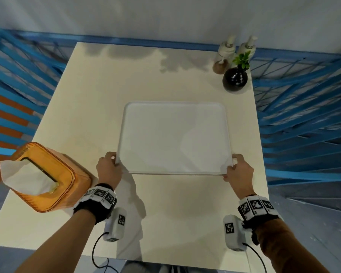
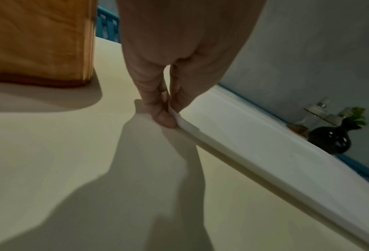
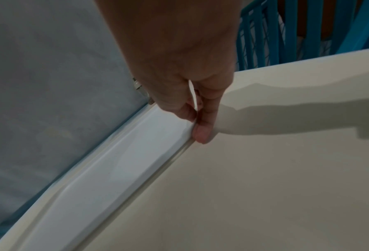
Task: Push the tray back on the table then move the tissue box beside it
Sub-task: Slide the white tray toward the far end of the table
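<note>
A white rectangular tray (image 1: 173, 137) lies flat in the middle of the cream table (image 1: 83, 107). My left hand (image 1: 108, 166) pinches its near left corner; in the left wrist view the fingers (image 2: 157, 108) clamp the rim (image 2: 254, 152). My right hand (image 1: 237, 170) pinches the near right corner, and the right wrist view shows the fingers (image 3: 202, 129) on the tray edge (image 3: 125, 168). An orange tissue box (image 1: 47, 178) with a white tissue sticking out stands at the table's left edge, just left of my left wrist, also seen as the orange box (image 2: 39, 42).
A round black vase (image 1: 234, 78) with a green sprig and two pump bottles (image 1: 225, 50) stand at the table's far right corner. Blue slatted railings (image 1: 303, 107) flank the table on both sides. A pale wall rises behind.
</note>
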The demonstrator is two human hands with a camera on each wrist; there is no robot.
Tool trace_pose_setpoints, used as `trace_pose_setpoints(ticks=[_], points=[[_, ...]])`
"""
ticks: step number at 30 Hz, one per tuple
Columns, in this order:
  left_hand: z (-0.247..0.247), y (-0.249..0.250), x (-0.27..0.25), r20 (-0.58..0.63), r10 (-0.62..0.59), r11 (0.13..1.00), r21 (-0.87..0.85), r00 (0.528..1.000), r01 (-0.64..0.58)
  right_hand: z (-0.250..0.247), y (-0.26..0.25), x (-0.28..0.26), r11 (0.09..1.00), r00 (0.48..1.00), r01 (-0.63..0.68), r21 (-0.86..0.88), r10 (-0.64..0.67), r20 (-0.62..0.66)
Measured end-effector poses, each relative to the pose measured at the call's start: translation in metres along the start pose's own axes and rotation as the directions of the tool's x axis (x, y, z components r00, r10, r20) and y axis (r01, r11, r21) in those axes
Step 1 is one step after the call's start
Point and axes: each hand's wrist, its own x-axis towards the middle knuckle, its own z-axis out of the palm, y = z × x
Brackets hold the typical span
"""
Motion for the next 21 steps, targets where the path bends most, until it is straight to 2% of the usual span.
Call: trace_pose_setpoints(ticks=[12,21], points=[[-0.014,0.045,0.098,-0.046,-0.003,1.000,0.002,0.999,0.003,0.019,-0.070,0.076,0.996,1.000,0.005,0.091,-0.003,-0.016],[-0.018,0.085,0.170,-0.092,0.005,0.999,-0.033,0.996,-0.008,0.030,-0.122,0.142,0.997,0.999,-0.001,0.082,0.005,-0.048]])
